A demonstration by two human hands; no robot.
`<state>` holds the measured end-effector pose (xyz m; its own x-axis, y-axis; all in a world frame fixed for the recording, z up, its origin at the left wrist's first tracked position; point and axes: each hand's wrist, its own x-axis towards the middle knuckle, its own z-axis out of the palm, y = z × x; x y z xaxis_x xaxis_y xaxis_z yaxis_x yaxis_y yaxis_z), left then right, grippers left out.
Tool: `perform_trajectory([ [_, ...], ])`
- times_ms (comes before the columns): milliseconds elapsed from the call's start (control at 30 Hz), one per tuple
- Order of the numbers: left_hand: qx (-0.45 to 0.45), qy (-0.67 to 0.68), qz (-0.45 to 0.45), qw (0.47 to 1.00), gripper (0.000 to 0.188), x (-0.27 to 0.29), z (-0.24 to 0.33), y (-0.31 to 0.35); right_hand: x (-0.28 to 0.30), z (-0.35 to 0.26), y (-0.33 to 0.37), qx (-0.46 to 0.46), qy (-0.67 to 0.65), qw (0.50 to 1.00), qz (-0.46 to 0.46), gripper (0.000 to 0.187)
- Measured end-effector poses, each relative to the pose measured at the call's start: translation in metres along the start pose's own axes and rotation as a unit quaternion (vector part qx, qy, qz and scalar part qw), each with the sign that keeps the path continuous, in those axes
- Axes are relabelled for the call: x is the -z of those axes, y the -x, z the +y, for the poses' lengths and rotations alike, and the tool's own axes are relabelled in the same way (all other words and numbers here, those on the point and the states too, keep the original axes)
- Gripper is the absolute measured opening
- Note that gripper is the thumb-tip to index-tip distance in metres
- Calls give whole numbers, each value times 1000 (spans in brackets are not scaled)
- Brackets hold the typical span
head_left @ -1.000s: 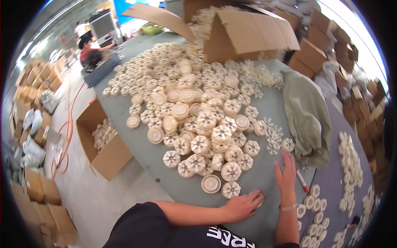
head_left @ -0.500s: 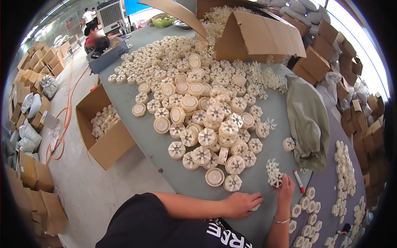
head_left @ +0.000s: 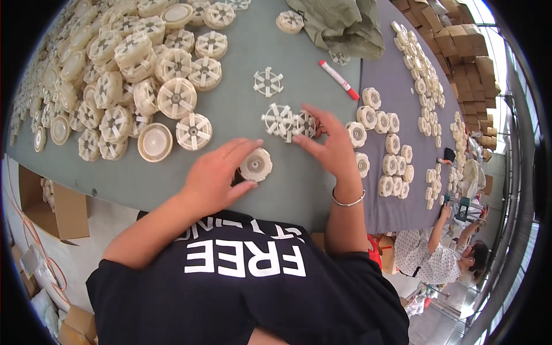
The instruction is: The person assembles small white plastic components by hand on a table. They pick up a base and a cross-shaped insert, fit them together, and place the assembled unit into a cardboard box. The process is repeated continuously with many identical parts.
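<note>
At the near part of the table, my left hand [head_left: 214,175] curves round a small cream plastic ring-shaped part [head_left: 256,165] with a hollow centre. Its fingers touch the far edge and the thumb the near one. To the right, my right hand [head_left: 334,146] has thumb and index finger round a white spoked plastic piece [head_left: 303,124] at the edge of a small cluster. Another spoked piece [head_left: 278,119] in that cluster lies just left of the fingertips. A single loose spoked piece [head_left: 268,82] lies flat farther off.
A big heap of round cream parts [head_left: 132,63] covers the left of the table. A red and white marker [head_left: 339,80] and a grey-green cloth [head_left: 345,26] lie beyond my right hand. Grouped ring parts [head_left: 395,165] sit at right. Another person [head_left: 440,256] works at the far right.
My view has swung right and closer over my hands. My left hand now shows the ring-shaped part it mostly covered before. The spoked pieces my right hand was at now lie low on the table, separated.
</note>
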<state>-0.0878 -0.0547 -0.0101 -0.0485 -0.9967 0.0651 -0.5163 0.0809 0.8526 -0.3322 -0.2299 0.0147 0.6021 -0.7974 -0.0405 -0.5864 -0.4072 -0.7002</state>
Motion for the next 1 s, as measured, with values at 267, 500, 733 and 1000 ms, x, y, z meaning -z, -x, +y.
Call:
perform_trajectory([
  [267, 37, 90, 0, 995, 70, 5, 2, 2, 4, -14, 14, -20, -104, 989, 106, 70],
  [500, 15, 82, 8, 996, 65, 1, -6, 1, -1, -34, 36, 88, -76, 993, 2, 68],
  [733, 79, 192, 18, 978, 63, 10, 3, 12, -24, -61, 35, 126, -34, 989, -75, 66],
  [1000, 90, 172, 28, 981, 65, 7, -3, 8, -42, -55, 24, 165, -2, 978, -124, 66],
])
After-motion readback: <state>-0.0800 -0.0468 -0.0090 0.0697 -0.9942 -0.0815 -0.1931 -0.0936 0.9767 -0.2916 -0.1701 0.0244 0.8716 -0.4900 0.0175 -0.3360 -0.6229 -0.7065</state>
